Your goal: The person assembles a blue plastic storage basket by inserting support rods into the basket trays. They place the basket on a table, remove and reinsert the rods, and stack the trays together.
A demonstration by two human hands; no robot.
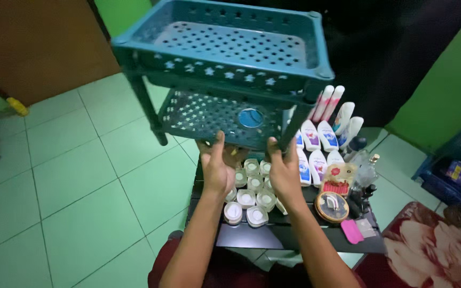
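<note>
A teal plastic rack (225,69) with two perforated, star-patterned shelves is raised off the floor and tilted. My left hand (217,166) grips the front edge of its lower shelf (209,114). My right hand (284,169) grips the same edge beside the front right leg (293,127). A small round blue lid-like thing (251,118) lies on the lower shelf. Below my hands several small white jars (246,198) stand on a low black table (252,237).
White lotion bottles (321,133), a round tin (331,207), a red-patterned box (338,180) and a pink comb (352,231) fill the table's right side. Green floor tiles (81,181) spread left. A brown door (38,48) stands at the back left and a red floral rug (433,250) at the right.
</note>
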